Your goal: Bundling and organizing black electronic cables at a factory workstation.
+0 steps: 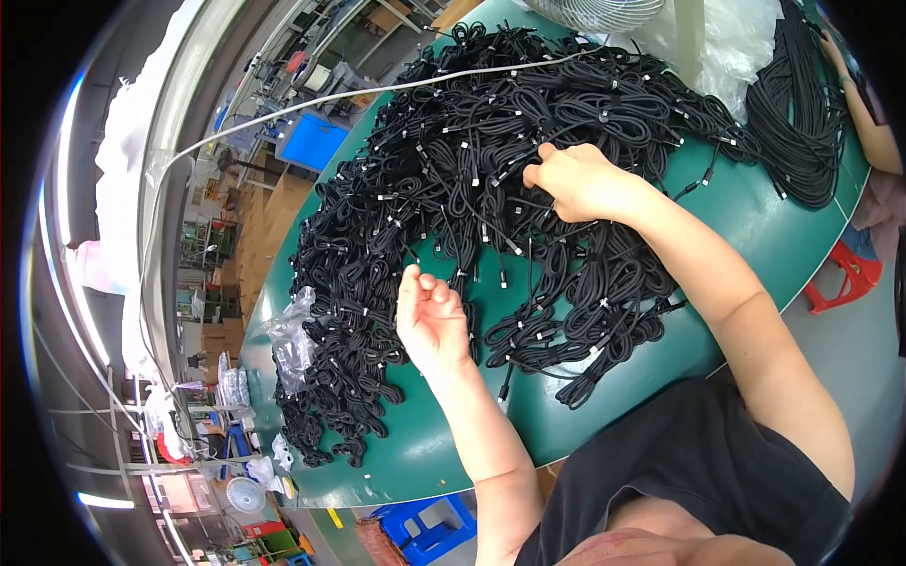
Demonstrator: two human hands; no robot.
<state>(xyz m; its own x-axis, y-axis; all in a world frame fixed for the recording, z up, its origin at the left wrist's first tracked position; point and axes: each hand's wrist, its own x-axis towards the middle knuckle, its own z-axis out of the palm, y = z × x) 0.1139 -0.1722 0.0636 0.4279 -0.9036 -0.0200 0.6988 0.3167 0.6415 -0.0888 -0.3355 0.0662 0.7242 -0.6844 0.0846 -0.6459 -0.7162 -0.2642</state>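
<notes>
Green tabletop (425, 453) is bearing black cables (491, 160), seemingly coiled but unseparated, from eight to two o'clock, while I'm remotely watching the left hand (438, 325) hovering empty, half-curled, the right hand (583, 183) hiding its grip.

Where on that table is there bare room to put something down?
Green table shows bare at the near edge, between the left-side cable bundles and left forearm; between that forearm and the black shirt; and between the right forearm and long cable coil. Crowded: the far middle, more cable bundles packed around the right hand.
</notes>
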